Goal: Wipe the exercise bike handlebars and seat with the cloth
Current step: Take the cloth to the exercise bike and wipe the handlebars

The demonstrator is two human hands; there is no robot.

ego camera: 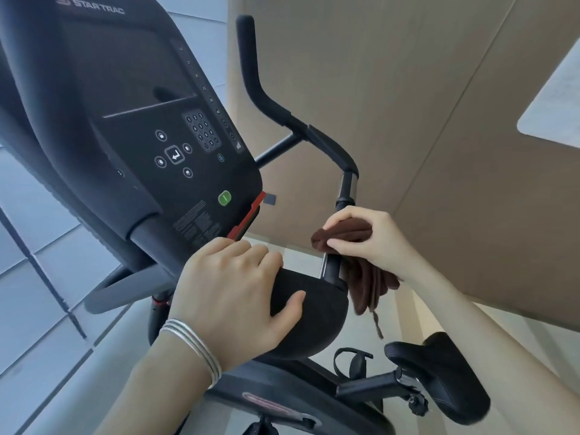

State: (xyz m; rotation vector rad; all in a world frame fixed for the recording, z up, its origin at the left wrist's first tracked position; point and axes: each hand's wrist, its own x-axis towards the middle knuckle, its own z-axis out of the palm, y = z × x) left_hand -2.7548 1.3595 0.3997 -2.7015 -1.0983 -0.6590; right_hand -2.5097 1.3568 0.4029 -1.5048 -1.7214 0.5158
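Gripping the brown cloth (343,235) around the handlebar (329,149) with our right hand (370,238), we curl our left hand (229,293) over the black pad (317,315) beside it. The seat (445,365) sits below our right forearm.

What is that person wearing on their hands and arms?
The left hand has a stack of thin silver bangles at its wrist. The right hand shows no jewellery. No sleeves or gloves are in view.
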